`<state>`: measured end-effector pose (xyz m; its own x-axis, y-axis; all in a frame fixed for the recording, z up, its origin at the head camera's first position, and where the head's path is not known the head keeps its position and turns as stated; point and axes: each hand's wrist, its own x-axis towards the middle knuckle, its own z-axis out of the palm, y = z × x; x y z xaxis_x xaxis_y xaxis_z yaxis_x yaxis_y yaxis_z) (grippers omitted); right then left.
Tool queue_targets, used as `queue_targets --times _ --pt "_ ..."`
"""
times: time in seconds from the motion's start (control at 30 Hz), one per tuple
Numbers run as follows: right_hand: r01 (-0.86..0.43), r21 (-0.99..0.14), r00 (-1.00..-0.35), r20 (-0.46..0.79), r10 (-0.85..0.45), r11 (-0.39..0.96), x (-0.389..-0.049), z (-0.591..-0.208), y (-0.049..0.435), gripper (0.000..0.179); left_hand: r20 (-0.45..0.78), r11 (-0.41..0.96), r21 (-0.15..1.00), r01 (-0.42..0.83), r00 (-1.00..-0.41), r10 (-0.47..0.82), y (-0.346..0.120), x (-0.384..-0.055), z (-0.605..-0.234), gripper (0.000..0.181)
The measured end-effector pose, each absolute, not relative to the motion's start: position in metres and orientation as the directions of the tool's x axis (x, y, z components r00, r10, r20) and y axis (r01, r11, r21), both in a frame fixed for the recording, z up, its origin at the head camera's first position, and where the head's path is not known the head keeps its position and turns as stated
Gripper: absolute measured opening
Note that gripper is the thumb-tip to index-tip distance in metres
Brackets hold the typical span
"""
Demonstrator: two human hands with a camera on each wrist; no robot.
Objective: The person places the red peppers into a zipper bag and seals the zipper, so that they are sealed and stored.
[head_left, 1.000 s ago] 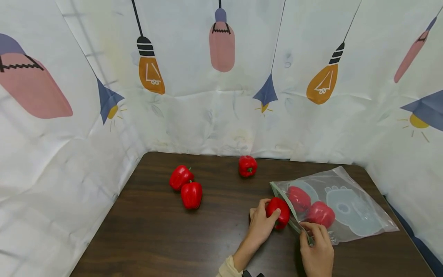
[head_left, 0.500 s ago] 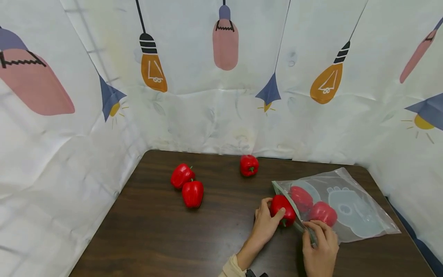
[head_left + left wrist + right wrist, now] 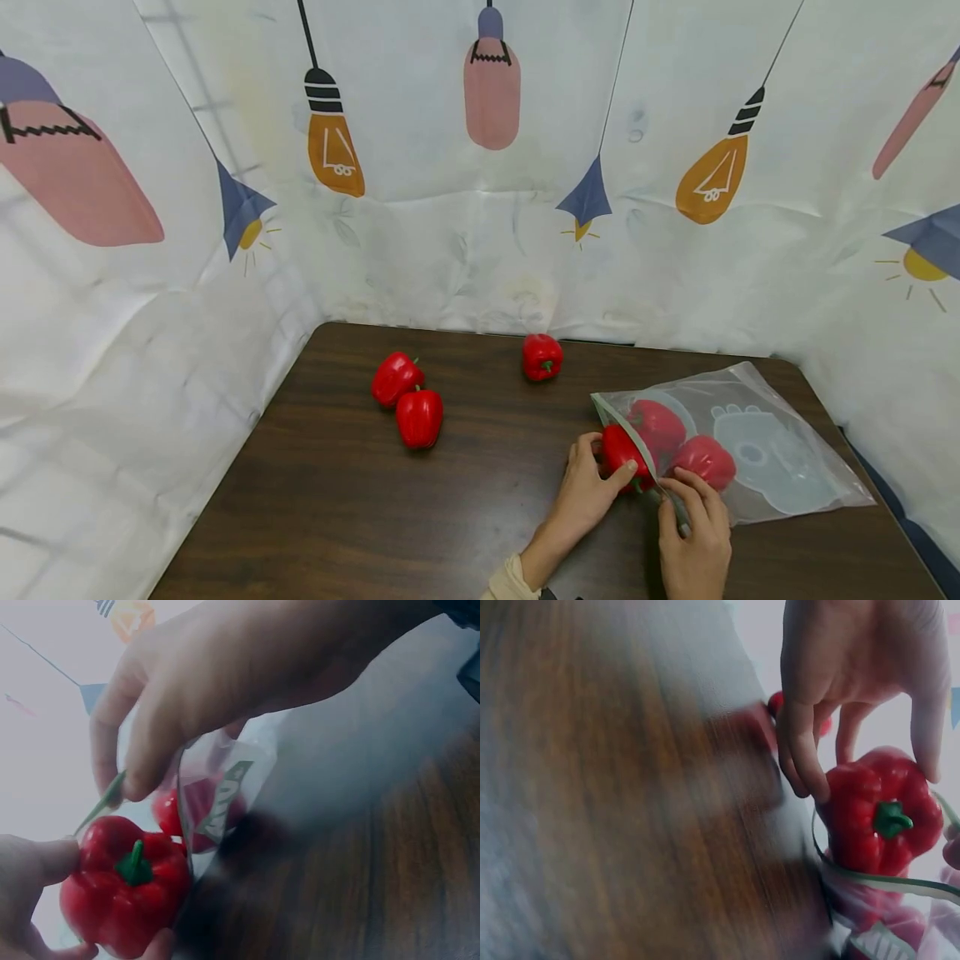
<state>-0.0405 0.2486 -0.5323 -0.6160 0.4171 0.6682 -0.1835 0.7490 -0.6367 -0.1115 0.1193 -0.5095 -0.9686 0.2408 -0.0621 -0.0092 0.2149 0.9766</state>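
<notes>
A red bell pepper point(image 3: 618, 448) with a green stem is gripped by my left hand point(image 3: 587, 490), thumb and fingers on either side of it. It sits in the mouth of a clear zip bag point(image 3: 813, 471), partly behind the bag's pale green edge. My right hand point(image 3: 696, 533) pinches that edge on the near side. Inside the bag lie two more red bell peppers, one farther back point(image 3: 658, 423) and one nearer point(image 3: 705, 461). In the right wrist view the held pepper point(image 3: 881, 814) shows its stem end, with the bag's rim point(image 3: 900, 883) across it.
Two red bell peppers lie close together on the left of the dark wooden table point(image 3: 337, 500), one behind point(image 3: 395, 379) and one in front point(image 3: 419, 418). Another bell pepper point(image 3: 542, 357) is near the back edge. White printed cloth point(image 3: 420, 267) hangs around the table.
My left hand has moved right, carrying the bell pepper from just outside the bag into its mouth. The right hand keeps its pinch on the bag's edge. The view has shifted slightly.
</notes>
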Motion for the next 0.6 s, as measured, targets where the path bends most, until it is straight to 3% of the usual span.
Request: queue_targets --times 0.3,0.6 --pt "-0.193 -0.645 -0.607 0.671 0.426 0.74 -0.04 -0.53 0.246 0.035 -0.05 0.026 0.999 -0.044 -0.953 0.3 0.125 -0.11 -0.512 0.043" --pt "-0.198 -0.657 -0.623 0.657 0.424 0.727 -0.038 -0.528 0.246 0.031 -0.028 -0.072 0.996 -0.049 -0.963 0.269 0.133 -0.11 -0.515 0.029"
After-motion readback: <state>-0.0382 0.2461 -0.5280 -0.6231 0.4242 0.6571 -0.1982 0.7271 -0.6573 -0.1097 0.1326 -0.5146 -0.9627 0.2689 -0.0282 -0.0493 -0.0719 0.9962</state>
